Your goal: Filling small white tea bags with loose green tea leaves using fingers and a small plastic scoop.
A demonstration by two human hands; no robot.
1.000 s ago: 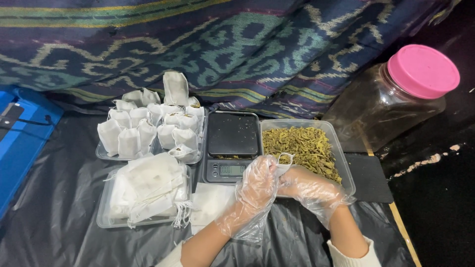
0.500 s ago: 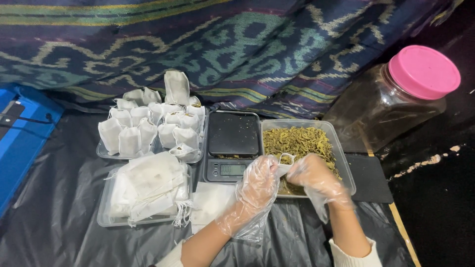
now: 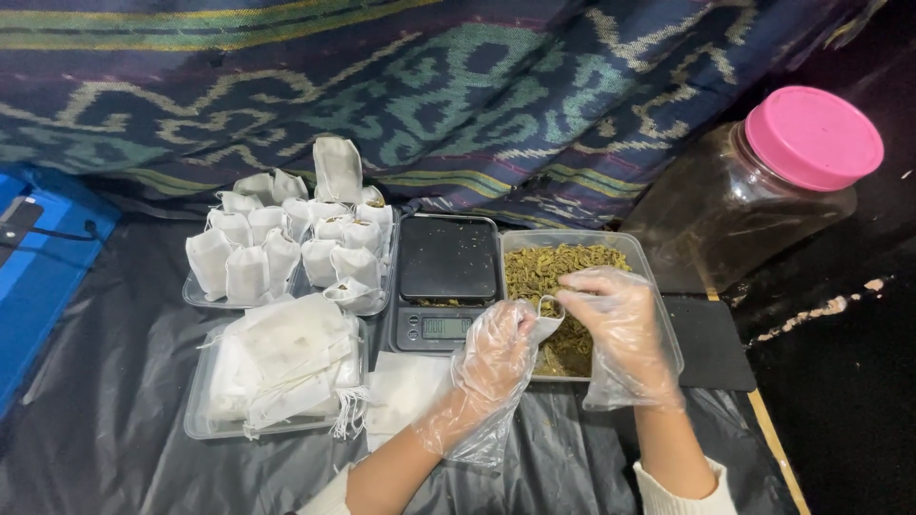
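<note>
Since a second ago, the right hand (image 3: 615, 319) has lifted from the dried green leaves (image 3: 553, 272) and come to the mouth of the small white filter bag (image 3: 544, 322), fingertips pinched together there. Gloved in clear plastic, the left hand (image 3: 496, 348) grips that bag over the clear leaf tray's (image 3: 668, 329) near-left corner, just beside the black digital scale (image 3: 448, 277). Filled bags (image 3: 286, 243) stand further left.
</note>
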